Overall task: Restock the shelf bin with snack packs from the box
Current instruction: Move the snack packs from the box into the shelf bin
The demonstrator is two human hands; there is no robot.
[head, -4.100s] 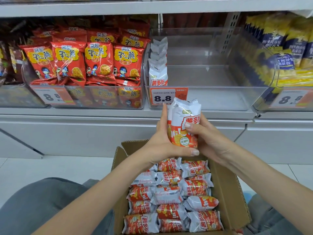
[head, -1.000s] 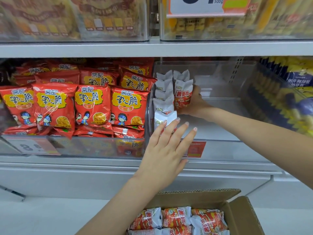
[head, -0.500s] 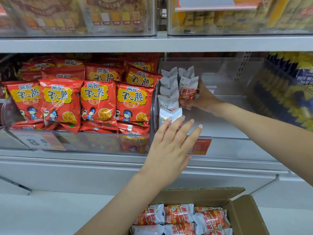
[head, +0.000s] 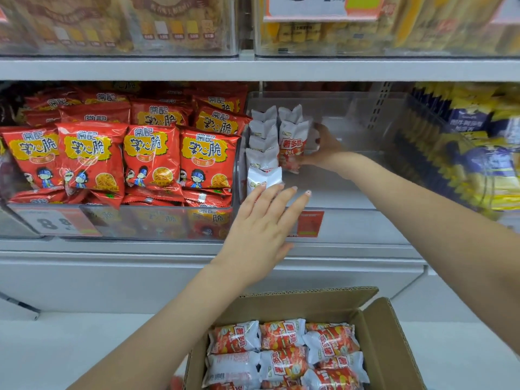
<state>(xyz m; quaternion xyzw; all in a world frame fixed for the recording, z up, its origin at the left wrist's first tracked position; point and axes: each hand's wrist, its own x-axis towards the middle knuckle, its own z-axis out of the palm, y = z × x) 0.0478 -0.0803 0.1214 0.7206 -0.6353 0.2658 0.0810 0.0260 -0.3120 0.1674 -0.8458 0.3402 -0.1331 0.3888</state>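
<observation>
Over on the left, red snack bags [head: 152, 159] fill their bin. Next door, the clear shelf bin [head: 351, 198] has one row of white packs [head: 263, 153]; the left hand [head: 261, 229] hovers at its front, fingers spread flat, holding nothing. Further right, the right hand [head: 323, 149] grips a snack pack [head: 292, 144] standing beside that row. Down below, the box [head: 388, 333] has plenty more.

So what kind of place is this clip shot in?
Most likely a shop aisle, perhaps a convenience store: clear shelf bins fronted by price tags, rows of red snack bags, and an open cardboard box of snack packs on the floor for restocking.
</observation>
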